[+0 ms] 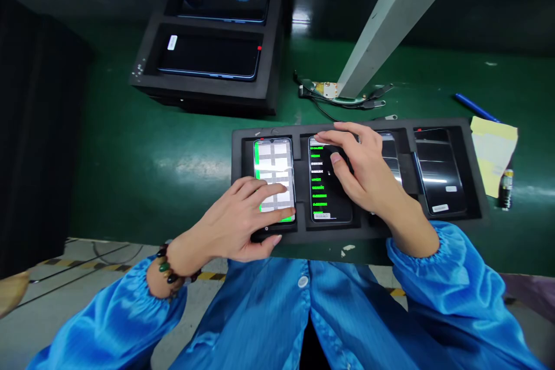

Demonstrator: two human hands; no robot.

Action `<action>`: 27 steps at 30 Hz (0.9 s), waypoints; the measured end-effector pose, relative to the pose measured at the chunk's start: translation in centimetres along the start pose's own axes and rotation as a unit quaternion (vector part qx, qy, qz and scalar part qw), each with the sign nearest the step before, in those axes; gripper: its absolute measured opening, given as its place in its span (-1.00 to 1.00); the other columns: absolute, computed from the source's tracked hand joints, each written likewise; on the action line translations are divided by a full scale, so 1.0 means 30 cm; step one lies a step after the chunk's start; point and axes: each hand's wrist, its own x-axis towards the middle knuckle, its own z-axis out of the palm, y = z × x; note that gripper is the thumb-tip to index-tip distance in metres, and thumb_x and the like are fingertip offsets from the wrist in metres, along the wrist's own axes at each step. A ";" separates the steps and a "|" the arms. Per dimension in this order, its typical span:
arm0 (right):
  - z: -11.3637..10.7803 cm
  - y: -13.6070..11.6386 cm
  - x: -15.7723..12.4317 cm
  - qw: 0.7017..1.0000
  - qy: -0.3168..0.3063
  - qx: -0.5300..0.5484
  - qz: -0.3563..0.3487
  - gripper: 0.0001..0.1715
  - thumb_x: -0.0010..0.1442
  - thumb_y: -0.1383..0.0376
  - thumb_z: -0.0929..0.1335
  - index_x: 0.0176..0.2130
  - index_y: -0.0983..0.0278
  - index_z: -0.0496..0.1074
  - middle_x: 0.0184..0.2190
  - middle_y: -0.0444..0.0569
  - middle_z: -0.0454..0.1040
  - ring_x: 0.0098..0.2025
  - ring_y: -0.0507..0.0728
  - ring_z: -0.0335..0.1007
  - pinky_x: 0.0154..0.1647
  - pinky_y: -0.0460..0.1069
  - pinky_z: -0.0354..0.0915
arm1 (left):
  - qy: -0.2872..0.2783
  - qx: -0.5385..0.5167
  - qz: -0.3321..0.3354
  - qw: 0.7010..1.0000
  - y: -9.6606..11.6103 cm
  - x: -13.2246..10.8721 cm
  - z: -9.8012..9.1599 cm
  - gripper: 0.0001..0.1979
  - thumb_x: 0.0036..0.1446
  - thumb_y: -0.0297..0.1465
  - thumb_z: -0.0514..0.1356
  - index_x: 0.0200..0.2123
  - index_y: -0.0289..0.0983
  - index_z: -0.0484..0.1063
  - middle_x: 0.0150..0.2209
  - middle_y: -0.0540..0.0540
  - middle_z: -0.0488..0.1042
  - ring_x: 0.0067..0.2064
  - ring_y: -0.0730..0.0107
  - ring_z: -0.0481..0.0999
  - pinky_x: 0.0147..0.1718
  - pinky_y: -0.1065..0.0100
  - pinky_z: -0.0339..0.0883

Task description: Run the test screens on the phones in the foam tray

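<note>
A black foam tray (299,225) lies before me with several smartphones in its slots. My left hand (247,217) rests over the leftmost smartphone (273,162), fingers apart, with fingertips on its lit grid of white and green blocks. Over the second smartphone (323,185) is my right hand (364,167), its fingers spread near the top of the screen. That screen is black with green and white text lines. Partly behind my right hand sits a third smartphone (391,159). The rightmost smartphone (440,170) has a dark screen with white stickers.
Stacked foam trays (208,89) holding dark smartphones stand at the back left. A grey metal post (377,29) rises behind my tray, with black cables (359,105) at its foot. To the right lie yellow paper (492,150), a blue pen (477,107) and a small battery-like cylinder (506,188).
</note>
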 end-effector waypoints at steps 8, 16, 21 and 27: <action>0.009 0.017 -0.003 1.000 0.006 0.002 0.003 -0.48 0.56 0.32 0.20 0.38 0.08 0.39 0.35 0.07 0.56 0.54 0.42 0.24 0.50 0.47 0.10 | -0.001 -0.005 -0.024 1.000 -0.092 0.049 -0.002 -0.53 0.38 -0.19 0.22 0.30 -0.01 0.63 0.24 -0.27 0.52 0.14 -0.12 0.47 0.07 -0.09 0.35; 0.005 0.022 -0.002 1.000 0.007 0.005 0.007 -0.47 0.56 0.32 0.20 0.39 0.07 0.38 0.36 0.10 0.56 0.53 0.44 0.26 0.49 0.51 0.10 | 0.014 0.053 -0.053 0.997 -0.180 0.099 -0.006 -0.51 0.46 -0.13 0.15 0.36 0.04 0.58 0.16 -0.28 0.50 0.08 -0.10 0.42 -0.03 -0.01 0.23; 0.002 0.024 -0.003 1.000 0.008 0.000 0.003 -0.48 0.56 0.33 0.20 0.39 0.08 0.36 0.36 0.10 0.56 0.52 0.43 0.27 0.49 0.49 0.12 | 0.017 0.032 -0.089 0.995 -0.199 0.122 -0.002 -0.53 0.46 -0.10 0.11 0.28 0.07 0.65 0.13 -0.28 0.48 0.03 -0.07 0.38 -0.02 -0.06 0.20; 0.000 0.024 -0.004 1.000 0.001 -0.002 0.011 -0.47 0.56 0.33 0.20 0.40 0.07 0.36 0.38 0.06 0.55 0.54 0.42 0.25 0.51 0.47 0.11 | 0.041 0.011 -0.105 0.994 -0.217 0.139 0.004 -0.54 0.48 -0.09 0.10 0.23 0.01 0.69 0.07 -0.28 0.48 -0.01 -0.01 0.35 -0.03 -0.04 0.17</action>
